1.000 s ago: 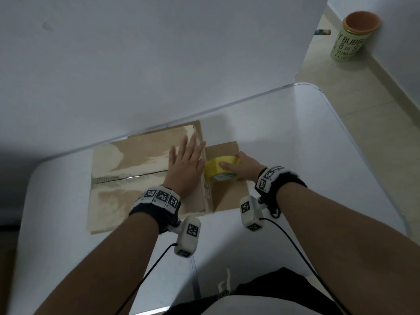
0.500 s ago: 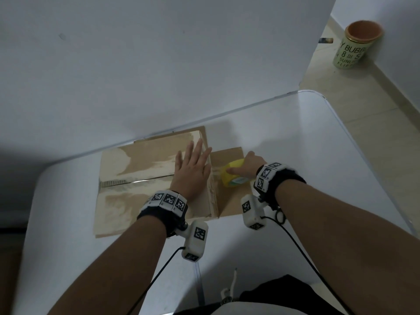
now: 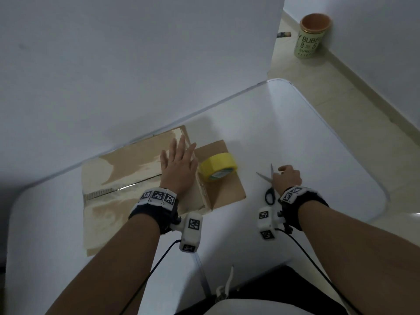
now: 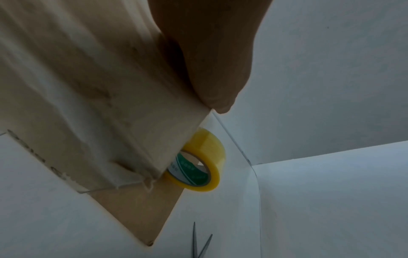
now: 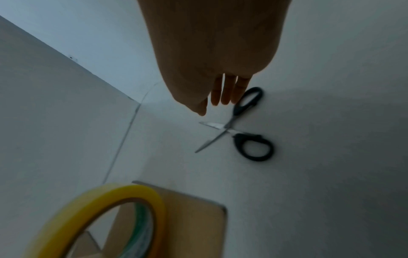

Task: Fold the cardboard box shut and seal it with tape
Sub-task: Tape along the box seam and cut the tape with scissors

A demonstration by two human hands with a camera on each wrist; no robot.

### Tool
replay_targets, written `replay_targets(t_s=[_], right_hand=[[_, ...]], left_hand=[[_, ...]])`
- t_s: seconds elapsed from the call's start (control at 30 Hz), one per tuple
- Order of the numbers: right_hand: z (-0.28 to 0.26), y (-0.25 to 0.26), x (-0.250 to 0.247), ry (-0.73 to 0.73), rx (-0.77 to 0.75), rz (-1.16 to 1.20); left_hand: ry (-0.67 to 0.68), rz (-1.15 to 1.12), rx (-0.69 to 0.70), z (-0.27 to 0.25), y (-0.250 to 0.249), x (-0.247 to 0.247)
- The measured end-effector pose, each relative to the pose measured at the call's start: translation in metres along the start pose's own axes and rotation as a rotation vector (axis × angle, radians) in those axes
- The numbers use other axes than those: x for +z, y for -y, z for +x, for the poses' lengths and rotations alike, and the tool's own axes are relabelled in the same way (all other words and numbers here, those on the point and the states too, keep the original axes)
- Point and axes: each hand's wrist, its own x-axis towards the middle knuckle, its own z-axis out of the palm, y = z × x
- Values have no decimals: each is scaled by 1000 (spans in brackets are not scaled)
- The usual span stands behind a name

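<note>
While left hand (image 3: 179, 169) presses flat | cardboard box (image 3: 127, 187) lengthwise left-right | right hand's (image 3: 287, 179) fingers released.

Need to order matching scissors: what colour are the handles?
Black handles on the scissors, clearest in the right wrist view.

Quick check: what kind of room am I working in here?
Likely a plain room at home, not a packing shop: a white table pushed against a bare white wall, tiled floor, and a printed cup on it.
</note>
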Motion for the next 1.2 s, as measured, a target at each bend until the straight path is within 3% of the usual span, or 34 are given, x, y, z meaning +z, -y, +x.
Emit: replay_targets(t_s=[0.07, 0.3, 0.77, 0.93, 1.2], right_hand=[[-6, -19, 5, 9, 15, -90], [-24, -52, 27, -39, -166, -314], [-23, -38, 42, -155, 37, -226], [-21, -35, 43, -229, -19, -219], [-14, -42, 13, 5, -154, -312]], left_hand=[[10, -19, -3, 0, 0, -2], [31, -43, -2, -1, -1, -6], [56, -73, 11, 3, 1, -11], [56, -77, 19, 4, 3, -8], [36, -82, 18, 2, 0, -7]])
